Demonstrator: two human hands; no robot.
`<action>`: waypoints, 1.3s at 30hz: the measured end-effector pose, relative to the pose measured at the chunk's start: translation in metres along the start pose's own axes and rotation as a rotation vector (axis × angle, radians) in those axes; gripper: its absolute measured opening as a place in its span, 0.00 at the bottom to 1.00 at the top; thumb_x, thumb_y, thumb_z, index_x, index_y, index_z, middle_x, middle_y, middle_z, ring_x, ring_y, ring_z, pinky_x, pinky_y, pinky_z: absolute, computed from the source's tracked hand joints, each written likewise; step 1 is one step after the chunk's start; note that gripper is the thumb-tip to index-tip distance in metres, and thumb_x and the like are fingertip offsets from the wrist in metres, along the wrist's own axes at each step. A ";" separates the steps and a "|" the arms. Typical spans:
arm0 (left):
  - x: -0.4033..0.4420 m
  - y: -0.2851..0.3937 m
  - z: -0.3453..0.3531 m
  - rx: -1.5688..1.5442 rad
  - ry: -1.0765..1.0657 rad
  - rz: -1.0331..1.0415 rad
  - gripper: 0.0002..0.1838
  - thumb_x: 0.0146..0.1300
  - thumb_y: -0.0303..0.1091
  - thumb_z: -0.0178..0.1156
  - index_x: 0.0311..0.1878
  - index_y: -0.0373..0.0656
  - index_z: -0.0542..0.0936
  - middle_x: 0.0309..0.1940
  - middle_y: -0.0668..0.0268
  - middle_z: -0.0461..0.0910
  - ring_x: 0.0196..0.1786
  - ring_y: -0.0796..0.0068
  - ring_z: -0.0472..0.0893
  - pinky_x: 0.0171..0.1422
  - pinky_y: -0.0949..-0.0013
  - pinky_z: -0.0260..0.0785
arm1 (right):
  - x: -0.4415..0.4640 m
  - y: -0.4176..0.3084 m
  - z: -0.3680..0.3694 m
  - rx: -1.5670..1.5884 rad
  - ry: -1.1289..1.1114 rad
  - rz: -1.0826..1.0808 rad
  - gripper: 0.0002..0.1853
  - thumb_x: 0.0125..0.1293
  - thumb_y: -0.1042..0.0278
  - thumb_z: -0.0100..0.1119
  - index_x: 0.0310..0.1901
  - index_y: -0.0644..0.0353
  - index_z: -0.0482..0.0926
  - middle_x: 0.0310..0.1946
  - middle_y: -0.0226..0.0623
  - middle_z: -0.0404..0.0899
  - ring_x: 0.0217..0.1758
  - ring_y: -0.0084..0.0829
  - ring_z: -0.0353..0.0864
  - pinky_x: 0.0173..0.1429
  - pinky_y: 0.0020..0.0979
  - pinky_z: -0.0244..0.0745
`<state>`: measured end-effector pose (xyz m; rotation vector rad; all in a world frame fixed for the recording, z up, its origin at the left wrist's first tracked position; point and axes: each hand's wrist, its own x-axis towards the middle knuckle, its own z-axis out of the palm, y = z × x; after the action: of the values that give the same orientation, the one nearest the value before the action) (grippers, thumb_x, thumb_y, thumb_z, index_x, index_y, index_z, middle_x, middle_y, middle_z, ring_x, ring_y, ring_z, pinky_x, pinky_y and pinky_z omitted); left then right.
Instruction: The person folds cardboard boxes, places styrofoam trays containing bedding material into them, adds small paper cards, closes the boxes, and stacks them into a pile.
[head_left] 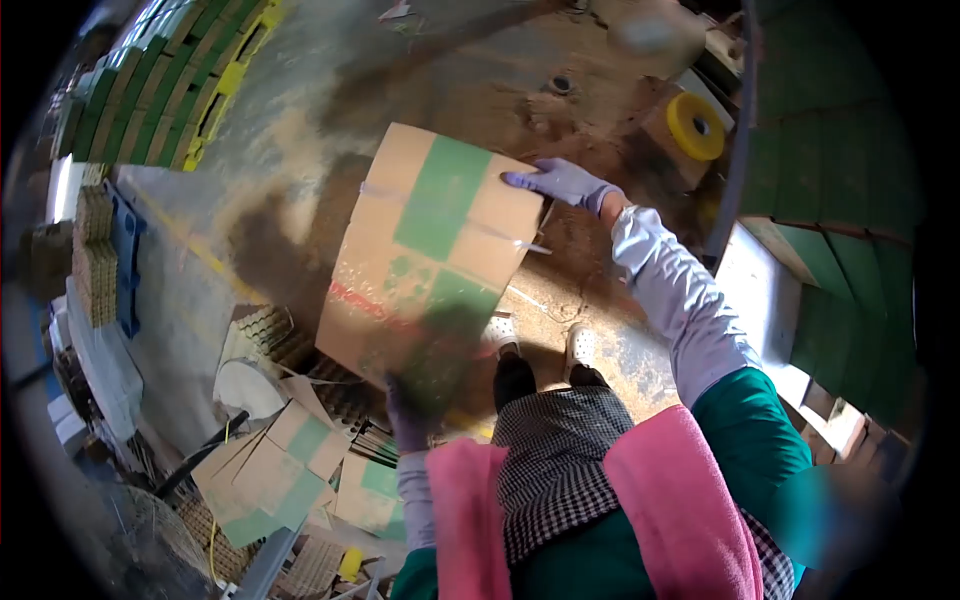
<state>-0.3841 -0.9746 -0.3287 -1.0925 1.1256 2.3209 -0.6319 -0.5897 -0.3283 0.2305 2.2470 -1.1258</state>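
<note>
Concrete floor (310, 90), grey at left, strewn with brown dust and grit at centre; worn yellow line (205, 256) runs diagonally at left. Upper left: tall stack of green and tan layers (150, 100), yellow along one edge. Below it, ridged tan stack (93, 250) beside an upright blue piece (127, 260). Upper right: yellow roll (684, 127) near a dark upright post (741, 150). Right side: dark green stacked blocks (850, 335), mostly in shadow, beside a bright white panel (757, 300). Light uneven; sunlit patch low centre, deep shade around. Outer edges black.
</note>
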 end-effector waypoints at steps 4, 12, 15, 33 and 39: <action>-0.003 0.041 -0.074 0.238 0.038 0.172 0.31 0.67 0.41 0.57 0.68 0.35 0.63 0.64 0.56 0.69 0.66 0.65 0.69 0.69 0.62 0.64 | -0.097 -0.055 -0.008 0.340 -0.073 -0.098 0.43 0.54 0.29 0.62 0.57 0.64 0.76 0.50 0.43 0.80 0.49 0.32 0.76 0.55 0.31 0.71; -0.071 0.049 0.158 0.819 -0.323 0.143 0.37 0.56 0.36 0.63 0.68 0.36 0.61 0.62 0.56 0.70 0.64 0.64 0.70 0.67 0.62 0.65 | -0.288 0.057 0.048 0.792 -0.202 0.116 0.63 0.53 0.40 0.69 0.75 0.65 0.34 0.73 0.54 0.49 0.76 0.38 0.51 0.75 0.36 0.53; -0.123 0.024 0.210 0.964 -0.497 0.174 0.40 0.51 0.34 0.65 0.68 0.37 0.60 0.61 0.56 0.70 0.63 0.64 0.70 0.66 0.62 0.65 | -0.402 0.114 0.062 1.089 -0.181 0.199 0.56 0.57 0.49 0.70 0.74 0.63 0.39 0.72 0.47 0.54 0.73 0.32 0.56 0.75 0.33 0.53; -0.466 -0.381 0.433 1.597 -1.936 -0.201 0.38 0.44 0.22 0.73 0.62 0.35 0.71 0.57 0.60 0.76 0.57 0.66 0.76 0.63 0.63 0.68 | -1.038 0.345 0.224 1.297 1.453 0.316 0.38 0.42 0.79 0.77 0.59 0.68 0.72 0.54 0.36 0.78 0.56 0.30 0.75 0.59 0.31 0.74; -0.501 -0.520 0.502 1.804 -2.484 0.900 0.22 0.62 0.27 0.57 0.61 0.41 0.76 0.58 0.57 0.77 0.62 0.62 0.74 0.67 0.63 0.63 | -1.106 0.492 0.261 0.999 1.520 0.635 0.43 0.38 0.60 0.83 0.58 0.65 0.73 0.56 0.38 0.77 0.58 0.33 0.75 0.64 0.36 0.71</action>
<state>-0.0055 -0.2436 -0.0190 2.2727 1.1355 0.2644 0.5684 -0.3625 -0.1232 2.6840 1.8703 -1.8262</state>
